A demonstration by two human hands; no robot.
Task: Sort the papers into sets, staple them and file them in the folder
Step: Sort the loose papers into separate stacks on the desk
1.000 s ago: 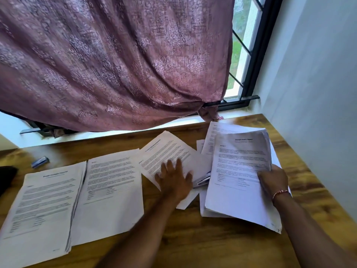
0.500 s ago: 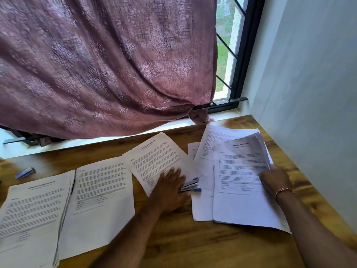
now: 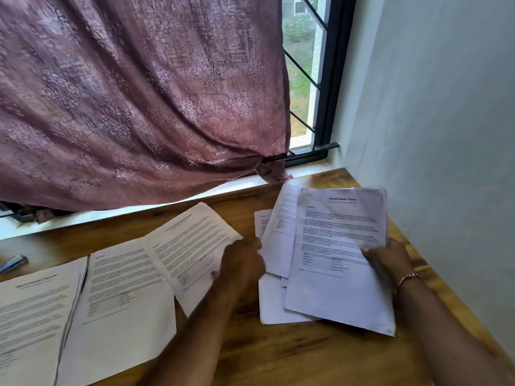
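Printed papers lie in several groups on the wooden table (image 3: 320, 358). A stack (image 3: 33, 316) sits at the far left, a second set (image 3: 122, 302) beside it, and a tilted sheet (image 3: 192, 243) in the middle. My left hand (image 3: 242, 263) rests at that sheet's right edge, blurred, with its fingers curled over the stapler, which is almost wholly hidden. My right hand (image 3: 387, 263) pinches the right edge of a health report sheet (image 3: 337, 246), which is raised over loose pages (image 3: 276, 246).
A small blue object (image 3: 14, 263) lies at the far left of the table. A mauve curtain (image 3: 139, 107) hangs over the window sill behind the table. A pale wall (image 3: 446, 135) runs along the table's right edge.
My left hand slid right off the tilted sheet and closed over the stapler. My right hand lifted the report's right edge a little. The view shifted right.
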